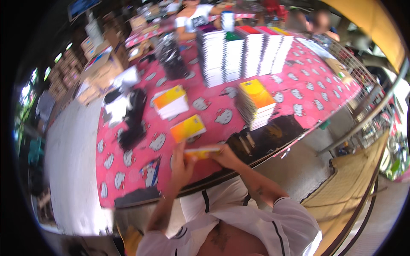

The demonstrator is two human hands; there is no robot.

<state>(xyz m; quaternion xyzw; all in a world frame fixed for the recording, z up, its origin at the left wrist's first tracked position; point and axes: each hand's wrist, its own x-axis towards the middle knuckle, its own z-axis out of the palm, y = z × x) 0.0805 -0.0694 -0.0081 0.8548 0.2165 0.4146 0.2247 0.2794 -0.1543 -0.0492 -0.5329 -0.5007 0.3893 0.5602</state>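
Between my two hands, close to the near edge of the table, is a yellow-orange notebook [201,153], tilted so mostly its thin side shows. My left hand [182,167] is closed on its left end, and my right hand [227,157] grips its right end; both are slightly blurred. Just beyond lies another yellow-orange notebook [188,128] with its cover up. Farther back, a small fanned pile of notebooks [171,101] shows white pages. To the right stands a stack of spiral-bound yellow-orange notebooks [257,100].
Tall stacks of spiral notebooks [234,57] stand at the back of the pink patterned table [209,104]. A black plastic bundle [171,57] is left of them; a dark fuzzy item [132,132] lies at left. Cardboard boxes [104,72] stand beyond. A person [194,19] sits across.
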